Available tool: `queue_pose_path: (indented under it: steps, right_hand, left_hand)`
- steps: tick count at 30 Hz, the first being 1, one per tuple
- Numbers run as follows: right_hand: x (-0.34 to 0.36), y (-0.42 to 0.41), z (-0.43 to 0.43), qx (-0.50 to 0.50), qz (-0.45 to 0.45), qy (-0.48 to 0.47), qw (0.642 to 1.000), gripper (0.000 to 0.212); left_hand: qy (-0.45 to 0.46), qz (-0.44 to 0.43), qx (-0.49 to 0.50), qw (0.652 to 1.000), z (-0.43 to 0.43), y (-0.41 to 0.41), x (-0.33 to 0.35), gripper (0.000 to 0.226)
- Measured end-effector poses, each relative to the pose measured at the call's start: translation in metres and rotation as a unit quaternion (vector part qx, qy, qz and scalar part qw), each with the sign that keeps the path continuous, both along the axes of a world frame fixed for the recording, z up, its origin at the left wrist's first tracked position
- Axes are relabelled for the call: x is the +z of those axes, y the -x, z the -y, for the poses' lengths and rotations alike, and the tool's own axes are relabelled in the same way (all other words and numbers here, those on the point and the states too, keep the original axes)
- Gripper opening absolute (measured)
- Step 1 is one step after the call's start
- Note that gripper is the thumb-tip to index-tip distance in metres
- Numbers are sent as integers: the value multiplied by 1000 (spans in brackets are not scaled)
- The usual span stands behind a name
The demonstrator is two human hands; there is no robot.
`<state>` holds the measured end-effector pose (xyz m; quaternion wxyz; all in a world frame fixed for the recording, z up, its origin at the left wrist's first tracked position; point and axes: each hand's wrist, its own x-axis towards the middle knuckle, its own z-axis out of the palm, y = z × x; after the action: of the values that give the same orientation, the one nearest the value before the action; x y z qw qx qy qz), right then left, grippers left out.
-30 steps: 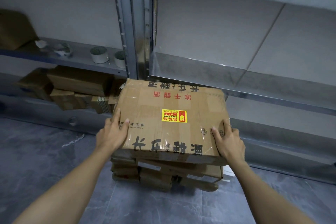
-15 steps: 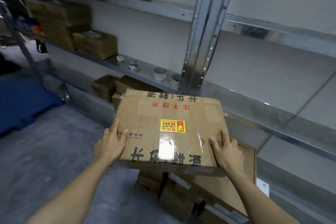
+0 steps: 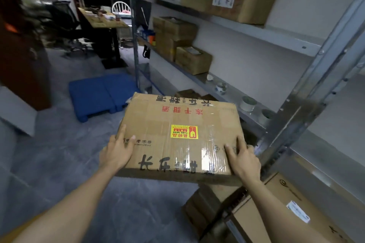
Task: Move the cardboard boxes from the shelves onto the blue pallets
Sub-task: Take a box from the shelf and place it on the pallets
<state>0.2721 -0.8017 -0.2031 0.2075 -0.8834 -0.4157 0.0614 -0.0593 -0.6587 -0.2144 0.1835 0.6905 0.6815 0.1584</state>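
Evidently fragile, going by its yellow sticker, the taped cardboard box hangs in mid-air beside the shelf, well short of the blue pallets. The left hand and right hand grip its near corners; some fingers lie on top, the rest hidden beneath. Stiff, probably weighty: underside support suits it.

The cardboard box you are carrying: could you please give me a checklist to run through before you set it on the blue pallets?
1. Grip: left hand and right hand hold opposite edges of the cardboard box: ok.
2. Box attitude: roughly level, tape intact on top: ok.
3. Blue pallets: visible top bare: ok.
4. Floor towards the pallets: nothing seen in the way: ok.
5. Clearance from the shelf upright: right hand close beside it: cannot tell.
6. Box underside: hidden: cannot tell.
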Motion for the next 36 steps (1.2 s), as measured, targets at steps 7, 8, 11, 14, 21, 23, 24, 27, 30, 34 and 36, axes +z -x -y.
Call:
queue_pose_path:
  steps: [7, 8, 11, 14, 21, 23, 24, 27, 30, 34, 36]
  right_hand:
    - [10, 30, -120, 72, 11, 3, 997, 63]
    - [12, 34, -139, 80, 10, 1, 997, 64]
    - [18, 47, -197, 100, 10, -2, 995, 64]
    - [27, 60, -252, 123, 13, -7, 992, 63]
    - [38, 93, -366, 162, 6, -30, 986, 61]
    - [38, 100, -396, 174, 8, -32, 984, 63]
    - [38, 104, -410, 179, 9, -29, 983, 64]
    - [34, 115, -456, 190, 13, -18, 982, 66]
    - [28, 123, -505, 209, 14, -13, 978, 67]
    - [21, 133, -577, 243, 7, -9, 970, 65]
    - [20, 136, -617, 257, 2, -9, 966, 64]
  left_hand:
    - [-12, 4, 64, 998, -69, 51, 2, 62]
    - [-15, 6, 71, 997, -83, 57, 4, 63]
    - [-26, 12, 92, 995, -125, 73, 9, 62]
    - [-31, 9, 115, 993, -164, 88, 15, 62]
    - [-36, 8, 146, 989, -252, 126, 27, 62]
    - [-39, 11, 154, 987, -273, 135, 26, 62]
    - [-40, 12, 161, 986, -283, 139, 25, 62]
    - [-35, 13, 182, 983, -315, 150, 18, 63]
    - [-30, 24, 193, 980, -350, 159, 12, 63]
    - [-30, 18, 226, 973, -403, 164, 9, 62]
    - [-31, 24, 238, 970, -434, 168, 7, 63]
